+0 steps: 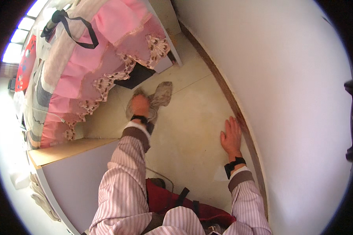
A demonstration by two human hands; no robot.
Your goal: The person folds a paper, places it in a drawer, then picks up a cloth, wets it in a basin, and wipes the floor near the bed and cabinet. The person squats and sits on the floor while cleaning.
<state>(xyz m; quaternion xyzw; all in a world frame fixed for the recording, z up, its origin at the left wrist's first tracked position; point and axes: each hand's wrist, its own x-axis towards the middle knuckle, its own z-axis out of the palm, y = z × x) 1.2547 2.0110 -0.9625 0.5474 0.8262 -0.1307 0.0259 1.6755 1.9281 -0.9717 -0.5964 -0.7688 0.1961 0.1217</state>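
Observation:
A wet-looking greyish-brown cloth lies bunched on the pale tiled floor, beside the pink lace-edged bed skirt. My left hand presses down on it; the hand is blurred and its fingers are partly hidden. Near the dark brown baseboard, my right hand rests flat on the floor with its thumb apart and nothing in it. Each wrist wears a black band.
The pink bed skirt hangs at upper left, with a dark object under its edge. A black strap lies over the bedding. A cabinet stands at lower left. The baseboard and white wall bound the right side.

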